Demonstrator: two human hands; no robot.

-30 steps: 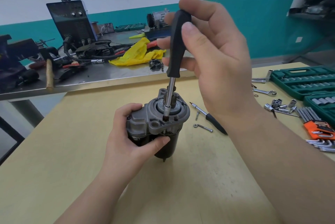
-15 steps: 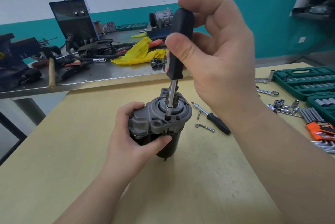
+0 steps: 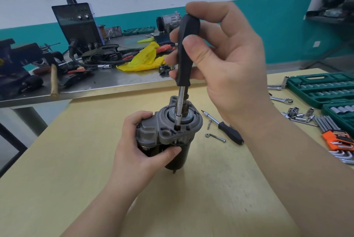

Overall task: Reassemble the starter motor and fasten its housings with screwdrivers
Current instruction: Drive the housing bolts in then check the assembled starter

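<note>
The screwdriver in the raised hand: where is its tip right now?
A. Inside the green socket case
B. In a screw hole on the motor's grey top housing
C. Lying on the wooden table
B: the screwdriver, held upright by the right hand, has its tip in a hole of the starter motor housing.

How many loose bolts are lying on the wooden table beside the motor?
2. A long bolt lies right of the motor; a short one sits just beyond it, by the spare screwdriver. Others may be hidden.

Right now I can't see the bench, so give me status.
Left hand grips starter motor upright. Right hand holds screwdriver, tip in housing hole. Nothing obstructing.
</note>
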